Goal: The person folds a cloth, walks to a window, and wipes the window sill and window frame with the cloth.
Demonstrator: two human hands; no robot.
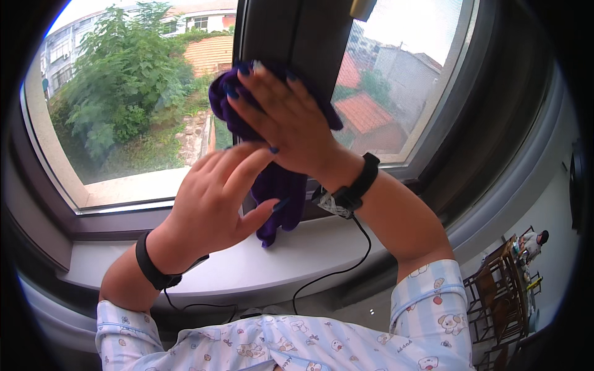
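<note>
A dark purple cloth (280,190) lies bunched against the dark window frame post (315,32), its lower end hanging down to the white windowsill (222,269). My right hand (290,120) presses the upper part of the cloth to the post with fingers stretched out over it. Just below and to the left is my left hand (213,199), fingers apart and thumb out, with no object in it. Its index fingertip is close to the base of my right hand; whether it touches the cloth I cannot tell.
Left of the post is a glass pane (139,116); a window screen (371,102) is at the right. A metallic handle (362,8) sits at the top. Black cables (334,273) hang from both wristbands. Behind at right, a person (532,243) is near dark wooden furniture (501,297).
</note>
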